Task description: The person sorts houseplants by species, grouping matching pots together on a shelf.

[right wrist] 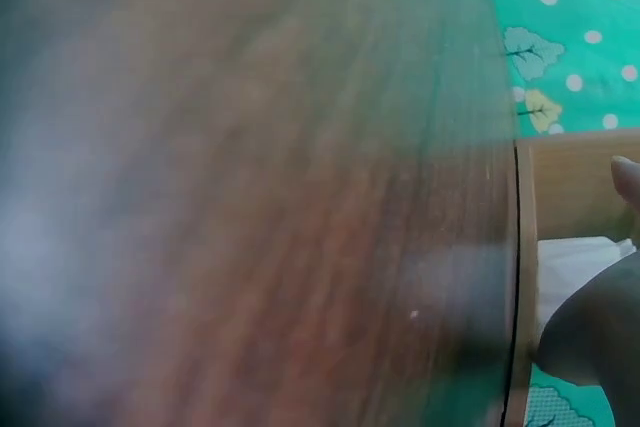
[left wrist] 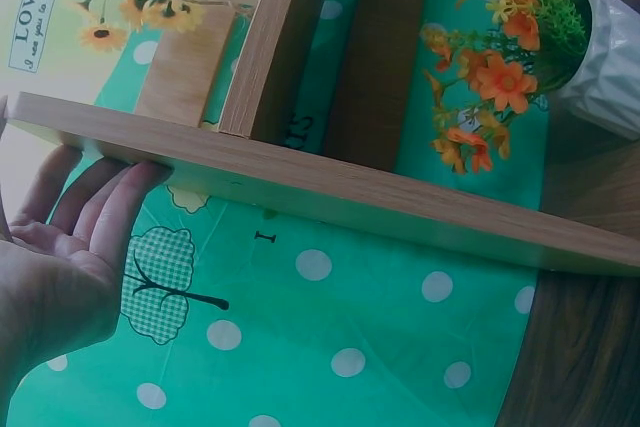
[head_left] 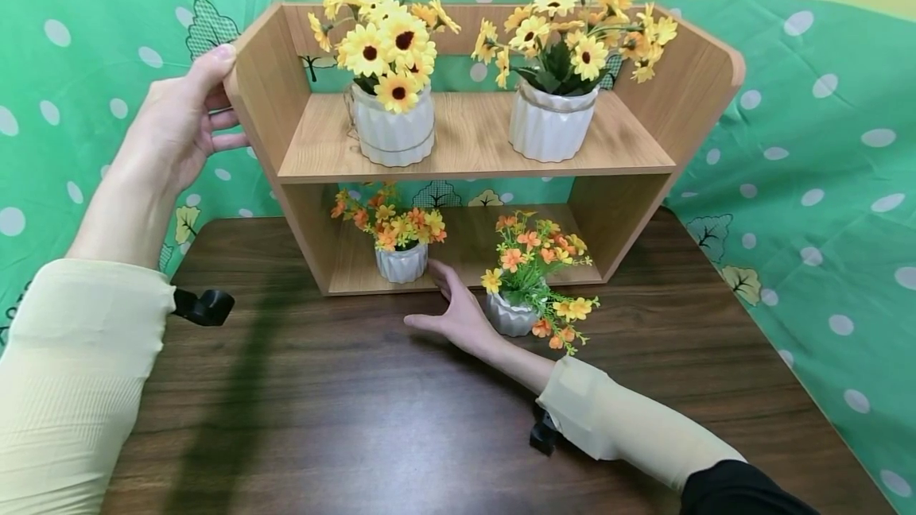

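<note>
My left hand (head_left: 175, 121) rests its thumb on the front edge of the wooden shelf (head_left: 261, 94) near the top left corner, fingertips against the outer side panel (left wrist: 330, 209). On the lower shelf at left stands a small white pot of orange flowers (head_left: 402, 262). Fingers and thumb spread apart, my right hand (head_left: 458, 312) is just right of that pot, fingertips close beside it; contact cannot be made out. Behind this hand, a second small pot of orange and yellow flowers (head_left: 511, 315) stands at the shelf's front right, some blooms drooping over the table.
On the upper shelf stand two larger white pots, the left pot (head_left: 395, 129) with yellow daisies and the right pot (head_left: 553, 124) likewise. The shelf sits on a dark wooden table (head_left: 343, 412). Behind hangs a green dotted cloth (head_left: 801, 141).
</note>
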Tool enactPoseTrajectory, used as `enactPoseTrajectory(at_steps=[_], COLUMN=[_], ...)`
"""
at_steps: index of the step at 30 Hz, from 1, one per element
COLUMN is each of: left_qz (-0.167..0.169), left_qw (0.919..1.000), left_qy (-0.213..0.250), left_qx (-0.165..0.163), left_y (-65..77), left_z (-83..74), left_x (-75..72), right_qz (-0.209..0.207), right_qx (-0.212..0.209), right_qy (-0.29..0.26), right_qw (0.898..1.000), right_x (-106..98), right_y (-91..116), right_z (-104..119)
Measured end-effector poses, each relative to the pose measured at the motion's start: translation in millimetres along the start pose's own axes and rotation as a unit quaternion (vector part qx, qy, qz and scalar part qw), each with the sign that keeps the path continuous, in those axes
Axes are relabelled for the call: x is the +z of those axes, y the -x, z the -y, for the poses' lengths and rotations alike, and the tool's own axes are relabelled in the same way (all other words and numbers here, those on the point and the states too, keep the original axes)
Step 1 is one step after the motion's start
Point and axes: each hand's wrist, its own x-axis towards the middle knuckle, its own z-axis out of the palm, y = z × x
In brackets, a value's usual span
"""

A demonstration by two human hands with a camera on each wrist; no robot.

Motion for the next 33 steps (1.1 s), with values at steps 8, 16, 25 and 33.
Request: enactPoseTrajectory(at_steps=[8,16,25,33], left_qz=[-0.002,-0.001,-0.003,-0.004], left_qw=[1.0,1.0,1.0,1.0], left_qy=[0.0,0.005,0.004,0.005], left_qx=[-0.002,0.0,-0.001,0.0], left_y=[-0.9,-0.9,-0.1,-0.1], left_z=[-0.1,-0.4,-0.4,-0.3], left_x=[-0.1,0.3,0.9,1.4], right_qz=[0.016,0.057,0.113,0.168], right_qx=[0.013,-0.003,-0.01,-0.025], right_qy=[0.018,-0.009,-0.002,0.032], right_qw=[1.0,0.998,0.994,0.985], right_x=[-6,-15,-31,-55], right_y=[8,18,34,48], right_z=[3,2,-2,-5])
